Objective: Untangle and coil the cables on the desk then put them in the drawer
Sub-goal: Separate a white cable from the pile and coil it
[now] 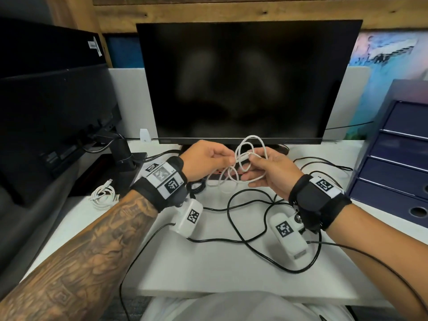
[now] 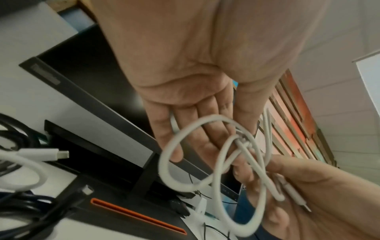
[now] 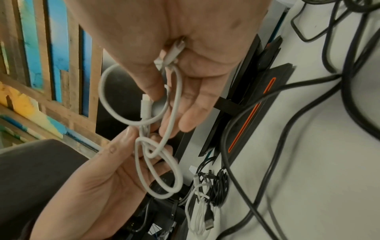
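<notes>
- White cable (image 1: 240, 163), knotted into several loops, is held in the air between both hands, above the desk (image 1: 208, 262) and in front of the monitor (image 1: 247, 79).
- Left hand (image 1: 203, 158): thumb and fingertips pinch the cable at the crossing of the loops.
- Right hand (image 1: 271, 170): thumb and forefinger pinch a strand near a connector; the remaining fingers lie loosely extended, with loops hanging across them.
- One white connector (image 3: 145, 105) stands free beside the right thumb.
- Black cables (image 1: 250, 230) lie loose on the desk beneath the wrists.
- Second white cable (image 1: 103, 193) lies bundled at the desk's left edge.
- Blue drawer unit (image 1: 398, 163) stands at the right, drawers closed.
</notes>
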